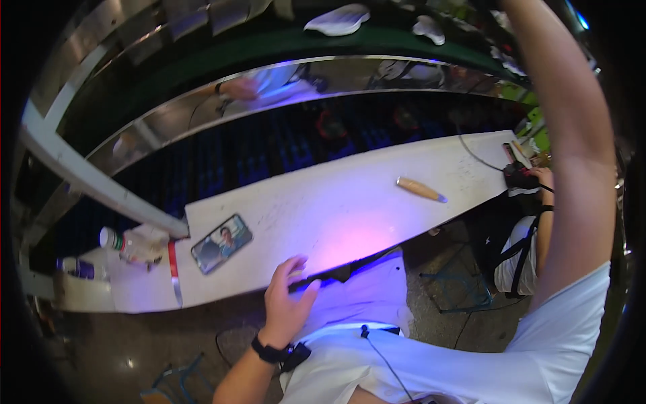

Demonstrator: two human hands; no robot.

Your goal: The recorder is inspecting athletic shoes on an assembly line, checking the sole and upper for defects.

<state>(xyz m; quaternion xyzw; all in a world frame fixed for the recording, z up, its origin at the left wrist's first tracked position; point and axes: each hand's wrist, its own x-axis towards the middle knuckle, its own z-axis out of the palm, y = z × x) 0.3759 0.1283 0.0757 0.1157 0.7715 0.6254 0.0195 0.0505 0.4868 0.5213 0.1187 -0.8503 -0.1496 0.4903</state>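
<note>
My left hand [289,301] hovers at the near edge of the white bench [289,209], its fingers loosely curved and apart with nothing in them. A dark band circles that wrist. Nearest to it on the bench lies a phone [222,244] with a lit screen showing a person. Farther right rests a short tool with a tan wooden handle [418,188]. A purple-pink glow falls on the bench beside my left hand. My right arm [572,135] is raised toward the upper right, over the far side; its hand is outside the picture.
Bottles [124,242] and a red-handled tool [173,266] sit at the bench's left end, by a pale metal post [87,168]. Beyond, white curved pieces [340,20] lie on a dark green belt [235,57]. At right, a co-worker's hand [544,177] touches a dark shoe-like item [520,176].
</note>
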